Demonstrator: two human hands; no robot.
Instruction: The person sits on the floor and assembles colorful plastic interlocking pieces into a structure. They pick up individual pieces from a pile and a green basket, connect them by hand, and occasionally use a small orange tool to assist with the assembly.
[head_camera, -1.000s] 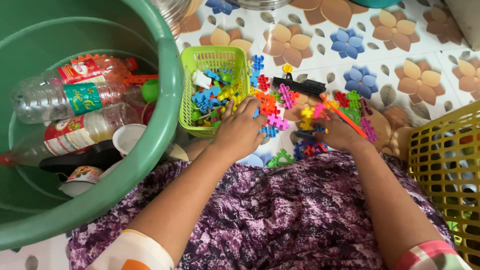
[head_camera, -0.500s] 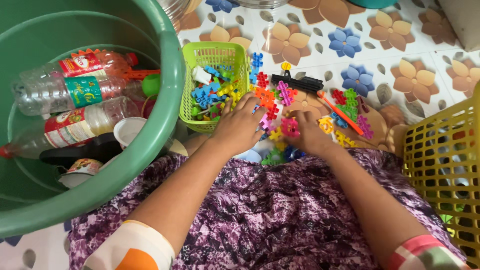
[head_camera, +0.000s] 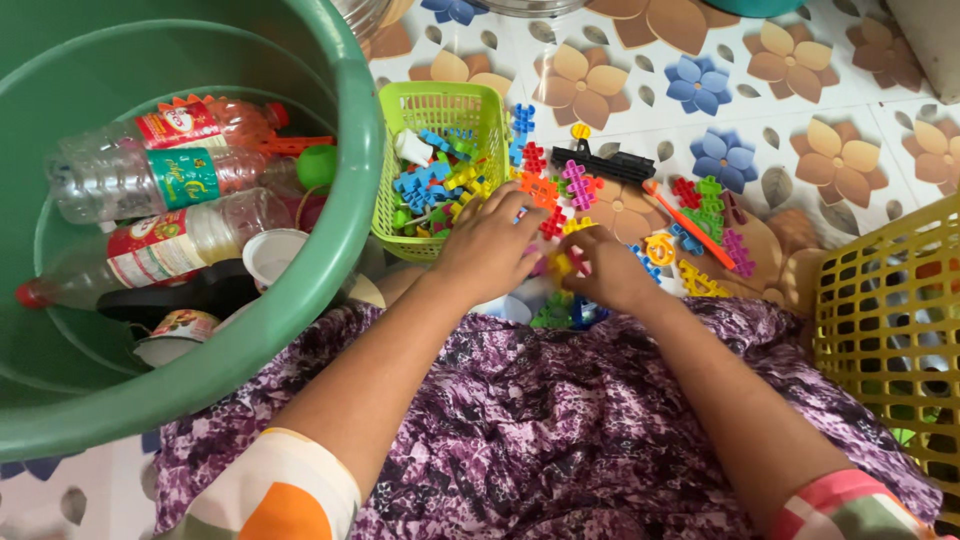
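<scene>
Together, left hand (head_camera: 487, 250), right hand (head_camera: 607, 270), bumpy plastic interlocking pieces (head_camera: 565, 195), glossy floral floor (head_camera: 800, 110)

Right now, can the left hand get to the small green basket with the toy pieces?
Probably yes. The left hand lies right beside the green basket, fingers close to its near corner, and its open top is uncovered. Only loose toy pieces lie around.

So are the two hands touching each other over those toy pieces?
Cannot tell: in the head view the left hand and right hand meet at the fingertips over a yellow piece, with no plain gap or contact.
</scene>
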